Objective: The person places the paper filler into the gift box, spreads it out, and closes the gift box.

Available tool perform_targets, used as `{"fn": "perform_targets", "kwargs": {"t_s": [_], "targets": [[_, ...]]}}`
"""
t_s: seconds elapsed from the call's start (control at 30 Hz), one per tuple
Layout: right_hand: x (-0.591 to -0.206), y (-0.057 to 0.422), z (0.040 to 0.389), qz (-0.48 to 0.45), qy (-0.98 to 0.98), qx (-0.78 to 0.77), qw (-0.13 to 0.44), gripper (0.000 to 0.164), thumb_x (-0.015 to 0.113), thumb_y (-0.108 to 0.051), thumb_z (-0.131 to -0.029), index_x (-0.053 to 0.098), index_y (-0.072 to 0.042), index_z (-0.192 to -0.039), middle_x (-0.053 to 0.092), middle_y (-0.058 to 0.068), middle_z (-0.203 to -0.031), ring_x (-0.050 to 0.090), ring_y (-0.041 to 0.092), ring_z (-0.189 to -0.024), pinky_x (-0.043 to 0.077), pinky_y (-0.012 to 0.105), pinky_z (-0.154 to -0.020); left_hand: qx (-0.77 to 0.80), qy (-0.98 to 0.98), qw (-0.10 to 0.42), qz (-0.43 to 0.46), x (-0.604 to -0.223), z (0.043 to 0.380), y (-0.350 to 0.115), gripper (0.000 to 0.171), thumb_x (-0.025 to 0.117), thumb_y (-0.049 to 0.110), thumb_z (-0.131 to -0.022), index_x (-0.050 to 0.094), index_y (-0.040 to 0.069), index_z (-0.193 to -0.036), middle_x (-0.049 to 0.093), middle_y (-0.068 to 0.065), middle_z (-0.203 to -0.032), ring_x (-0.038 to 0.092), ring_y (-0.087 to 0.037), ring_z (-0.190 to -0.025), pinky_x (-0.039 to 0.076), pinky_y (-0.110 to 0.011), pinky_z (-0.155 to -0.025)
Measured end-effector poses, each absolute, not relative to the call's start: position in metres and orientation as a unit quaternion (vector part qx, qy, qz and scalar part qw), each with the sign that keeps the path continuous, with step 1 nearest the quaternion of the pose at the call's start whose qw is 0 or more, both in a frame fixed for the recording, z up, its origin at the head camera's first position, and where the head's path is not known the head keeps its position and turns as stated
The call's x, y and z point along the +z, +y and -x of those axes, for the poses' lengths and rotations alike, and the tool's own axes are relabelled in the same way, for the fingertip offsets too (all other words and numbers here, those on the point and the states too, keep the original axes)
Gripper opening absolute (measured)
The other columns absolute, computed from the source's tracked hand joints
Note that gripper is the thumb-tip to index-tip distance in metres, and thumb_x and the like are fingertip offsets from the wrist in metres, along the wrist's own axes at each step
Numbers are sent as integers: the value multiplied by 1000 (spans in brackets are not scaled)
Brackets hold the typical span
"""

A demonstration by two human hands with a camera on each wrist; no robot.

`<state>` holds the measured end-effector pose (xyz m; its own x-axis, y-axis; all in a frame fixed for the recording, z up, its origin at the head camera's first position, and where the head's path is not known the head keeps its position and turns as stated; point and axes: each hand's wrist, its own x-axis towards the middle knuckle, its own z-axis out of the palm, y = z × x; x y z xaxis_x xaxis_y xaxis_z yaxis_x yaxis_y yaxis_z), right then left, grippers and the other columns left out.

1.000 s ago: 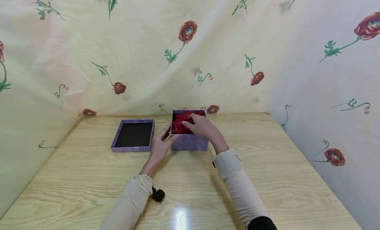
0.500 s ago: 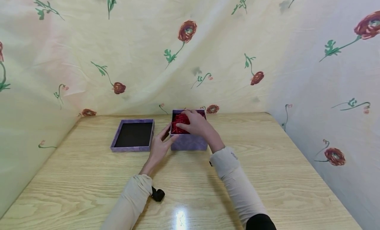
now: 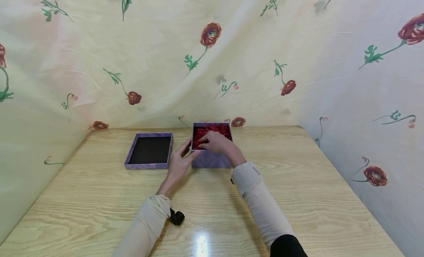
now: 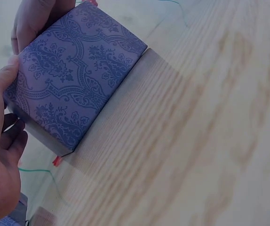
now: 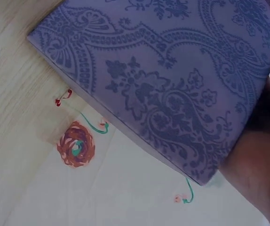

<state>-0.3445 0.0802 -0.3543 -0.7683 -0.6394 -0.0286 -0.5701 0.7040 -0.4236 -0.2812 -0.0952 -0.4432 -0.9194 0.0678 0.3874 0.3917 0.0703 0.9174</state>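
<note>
A purple patterned box stands toward the back of the table, filled with red shredded paper. My left hand holds the box at its front left corner. In the left wrist view, the left thumb lies at the front edge and the other fingers are against the side. My right hand is over the front of the box, its thumb and forefinger apart and reaching into the red shreds; its fingertips are partly hidden. In the right wrist view the patterned box front covers most of the picture.
Left of the box lies a purple lid, its black inside facing up. The pale wooden table reaches back to a flowered cloth hanging behind and at both sides. A few red shreds poke out beyond the box.
My right hand has moved from the box's right part leftward over the shreds, then down toward the front edge, uncovering the shreds at the back. The left hand stays on the box.
</note>
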Motion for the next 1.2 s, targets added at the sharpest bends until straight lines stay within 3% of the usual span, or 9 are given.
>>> {"fn": "perform_targets", "kwargs": {"t_s": [0.2, 0.43, 0.8, 1.0, 1.2], "targets": [[-356, 81, 350, 294, 922, -213, 134, 31, 61, -18, -106, 72, -5, -132, 71, 10, -129, 68, 23, -114, 54, 37, -96, -667, -718, 117, 162, -422, 264, -93, 63, 69, 8, -101, 41, -2, -156, 42, -25, -156, 43, -39, -143, 39, -59, -111], [-356, 83, 353, 287, 921, -216, 149, 31, 59, -16, -107, 71, -4, -132, 70, 10, -130, 68, 23, -114, 53, 36, -98, -670, -715, 115, 160, -422, 264, -93, 62, 69, 9, -101, 41, 2, -157, 41, -24, -157, 41, -38, -144, 38, -60, -112], [-356, 84, 355, 310, 913, -168, 207, 43, 43, -21, -113, 54, -3, -150, 53, 15, -152, 45, 32, -143, 34, 45, -119, -669, -714, 121, 168, -420, 264, -93, 61, 68, 7, -101, 42, 0, -156, 40, -27, -156, 41, -41, -144, 35, -62, -113], [-357, 84, 357, 321, 910, -157, 211, 45, 41, -24, -113, 52, -2, -151, 50, 14, -154, 40, 31, -146, 30, 44, -121, -666, -719, 115, 161, -419, 262, -94, 62, 68, 9, -102, 41, 1, -157, 40, -26, -157, 39, -40, -145, 34, -61, -114], [-355, 87, 355, 309, 915, -176, 189, 48, 48, -28, -112, 51, -4, -153, 51, 15, -154, 44, 33, -144, 34, 47, -118, -666, -719, 114, 164, -420, 263, -93, 62, 68, 10, -102, 41, 1, -157, 39, -26, -158, 39, -40, -145, 34, -61, -114]]}}
